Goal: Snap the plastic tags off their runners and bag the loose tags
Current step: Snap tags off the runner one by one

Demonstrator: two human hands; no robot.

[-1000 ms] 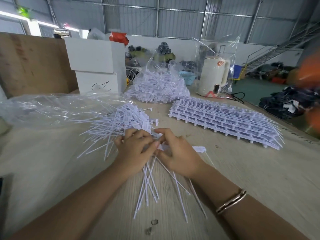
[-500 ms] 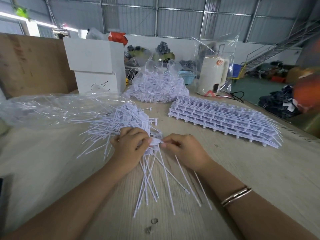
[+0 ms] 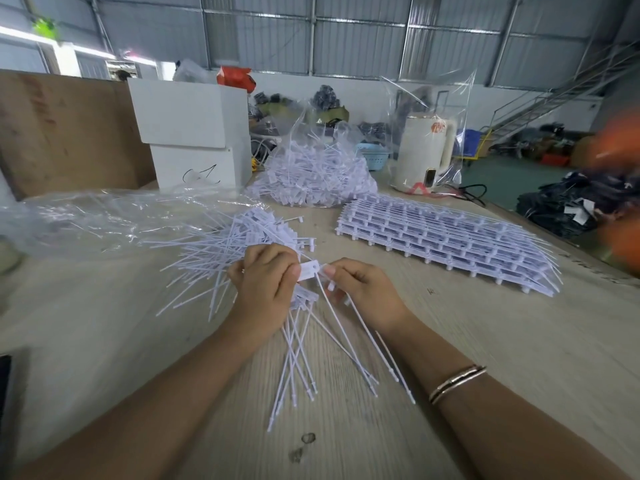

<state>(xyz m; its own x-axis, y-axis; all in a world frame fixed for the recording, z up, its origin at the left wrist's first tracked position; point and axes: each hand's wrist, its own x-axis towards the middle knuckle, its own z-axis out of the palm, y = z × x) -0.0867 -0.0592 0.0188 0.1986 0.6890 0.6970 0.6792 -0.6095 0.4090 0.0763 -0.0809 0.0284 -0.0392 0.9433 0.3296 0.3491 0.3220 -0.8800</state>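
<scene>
A small flat tag head [image 3: 307, 271] sits between the two hands above the wooden table [image 3: 519, 341]. The left hand [image 3: 266, 285] curls around a bundle of tags [image 3: 298, 348], stems fanning toward the viewer; its thumb and fingers pinch the head. The right hand [image 3: 363, 289] pinches the head's other end and further stems. Beyond the head lies a pile of loose tags [image 3: 235, 244] at the mouth of a clear bag [image 3: 86, 220]. Probable faults: a twist too near the stem could snap it; a loosened left grip would scatter the bundle. Right of the head, stacked runner frames [image 3: 450, 237]; farther back, a filled bag [image 3: 315, 178], white box [image 3: 194, 133], kettle [image 3: 424, 150]. Setting: metal-walled warehouse.
</scene>
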